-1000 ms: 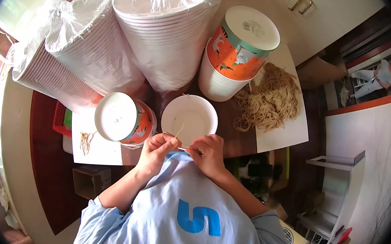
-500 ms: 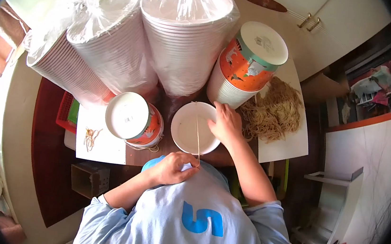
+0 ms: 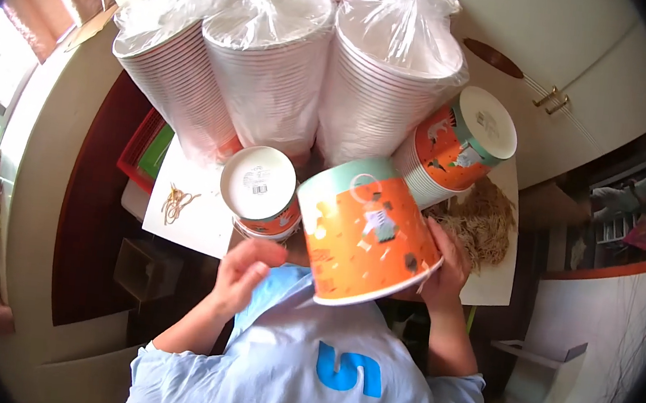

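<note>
A paper bucket (image 3: 371, 234), orange with a mint-green band and printed animals, is tilted on its side in front of my chest. Its white rim points down toward my shirt. My right hand (image 3: 448, 268) grips it by the rim on the right. On the other side, my left hand (image 3: 246, 272) is apart from it, fingers loosely bent and thumb spread, with nothing visible in it. Just beyond that hand stand upside-down buckets (image 3: 259, 183), white base up, with cord around their lower edge. The bucket's inside is hidden.
Tall stacks of white buckets in clear plastic (image 3: 266, 70) fill the back of the table. Another upside-down bucket stack (image 3: 463, 141) leans at right, beside a heap of tan cords (image 3: 482, 226). A few loose cords (image 3: 179, 204) lie on the white board at left.
The bucket that stood mouth-up on the table is now lifted and turned onto its side in my right hand. My left hand no longer pulls the cord and has moved left.
</note>
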Tool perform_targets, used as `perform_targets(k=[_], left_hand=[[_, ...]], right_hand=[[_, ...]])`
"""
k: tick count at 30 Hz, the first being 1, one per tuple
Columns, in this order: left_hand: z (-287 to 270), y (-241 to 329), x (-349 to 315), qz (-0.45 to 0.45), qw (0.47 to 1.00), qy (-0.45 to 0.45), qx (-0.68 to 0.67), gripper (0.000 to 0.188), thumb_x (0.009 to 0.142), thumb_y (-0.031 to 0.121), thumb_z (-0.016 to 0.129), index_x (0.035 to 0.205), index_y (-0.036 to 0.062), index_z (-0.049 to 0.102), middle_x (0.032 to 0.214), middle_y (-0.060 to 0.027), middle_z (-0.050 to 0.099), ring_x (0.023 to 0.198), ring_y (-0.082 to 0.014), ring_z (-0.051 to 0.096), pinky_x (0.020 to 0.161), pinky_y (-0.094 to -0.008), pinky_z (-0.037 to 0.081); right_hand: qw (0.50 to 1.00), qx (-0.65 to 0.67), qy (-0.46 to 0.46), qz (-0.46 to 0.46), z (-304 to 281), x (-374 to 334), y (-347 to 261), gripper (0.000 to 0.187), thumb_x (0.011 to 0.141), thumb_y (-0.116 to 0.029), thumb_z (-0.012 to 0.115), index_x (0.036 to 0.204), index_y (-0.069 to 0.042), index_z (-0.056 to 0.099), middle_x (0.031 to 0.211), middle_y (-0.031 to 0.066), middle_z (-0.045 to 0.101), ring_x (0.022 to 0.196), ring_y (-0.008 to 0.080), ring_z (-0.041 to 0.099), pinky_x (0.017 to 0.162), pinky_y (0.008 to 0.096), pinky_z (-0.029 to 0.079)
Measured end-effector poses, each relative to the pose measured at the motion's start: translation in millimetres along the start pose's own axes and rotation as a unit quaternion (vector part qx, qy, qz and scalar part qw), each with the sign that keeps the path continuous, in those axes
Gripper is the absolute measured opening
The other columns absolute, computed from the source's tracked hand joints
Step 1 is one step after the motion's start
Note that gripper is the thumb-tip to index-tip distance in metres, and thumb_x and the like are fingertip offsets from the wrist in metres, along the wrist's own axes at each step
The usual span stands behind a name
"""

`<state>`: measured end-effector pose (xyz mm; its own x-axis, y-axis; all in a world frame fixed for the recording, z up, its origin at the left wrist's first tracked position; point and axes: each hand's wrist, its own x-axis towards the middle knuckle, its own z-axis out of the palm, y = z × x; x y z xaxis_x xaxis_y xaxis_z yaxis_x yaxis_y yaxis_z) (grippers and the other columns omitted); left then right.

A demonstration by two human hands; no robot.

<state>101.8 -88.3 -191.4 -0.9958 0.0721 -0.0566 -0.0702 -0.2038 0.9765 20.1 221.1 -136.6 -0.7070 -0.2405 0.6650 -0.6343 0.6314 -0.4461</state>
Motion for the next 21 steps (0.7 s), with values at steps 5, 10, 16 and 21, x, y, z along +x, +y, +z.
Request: perform_targets(k=[5, 10, 16, 21], left_hand=[[1.0, 64.2, 4.1, 0.095, 0.990, 0.069, -0.076, 0.118, 0.067, 0.066, 0.069, 0.147, 0.0059, 0.007, 0.147, -0.0141, 0.025, 0.137, -0.0281, 0.025, 0.110, -0.0434, 0.023], [-25.3, 88.0, 16.5, 0.236, 0.957, 0.166, 0.030, 0.136, 0.056, 0.061, 0.080, 0.147, 0.0115, -0.008, 0.148, -0.0139, 0.018, 0.134, -0.0289, 0.028, 0.106, -0.0465, 0.029], [-81.6, 39.4, 46.0, 0.313, 0.891, 0.108, 0.312, 0.110, 0.064, 0.028, 0.079, 0.146, 0.0031, 0.010, 0.140, -0.0209, 0.033, 0.127, -0.0316, 0.040, 0.105, -0.0464, 0.033], [-96.0, -21.8, 66.8, 0.241, 0.893, 0.092, 0.369, 0.114, 0.060, 0.031, 0.083, 0.144, 0.0030, 0.011, 0.143, -0.0199, 0.026, 0.131, -0.0323, 0.032, 0.106, -0.0452, 0.030]], right_hand=[[0.989, 0.106, 0.000, -0.099, 42.8, 29.5, -46.5, 0.046, 0.075, -0.010, 0.068, 0.118, 0.003, 0.056, 0.112, 0.0193, 0.062, 0.088, 0.0288, 0.064, 0.071, 0.0370, 0.051], [0.963, 0.223, -0.013, -0.152, 104.3, 57.8, -58.9, 0.054, 0.073, -0.003, 0.063, 0.126, 0.001, 0.050, 0.121, 0.0187, 0.057, 0.096, 0.0301, 0.060, 0.082, 0.0386, 0.047], [0.931, 0.293, -0.203, -0.078, 136.6, 55.4, -32.0, 0.072, 0.071, 0.010, 0.041, 0.140, -0.005, 0.033, 0.131, 0.0173, 0.048, 0.119, 0.0328, 0.047, 0.102, 0.0381, 0.036], [0.926, 0.288, -0.242, 0.024, 176.1, 11.1, -4.7, 0.073, 0.070, 0.011, 0.041, 0.141, -0.005, 0.031, 0.135, 0.0200, 0.044, 0.125, 0.0336, 0.042, 0.105, 0.0385, 0.033]])
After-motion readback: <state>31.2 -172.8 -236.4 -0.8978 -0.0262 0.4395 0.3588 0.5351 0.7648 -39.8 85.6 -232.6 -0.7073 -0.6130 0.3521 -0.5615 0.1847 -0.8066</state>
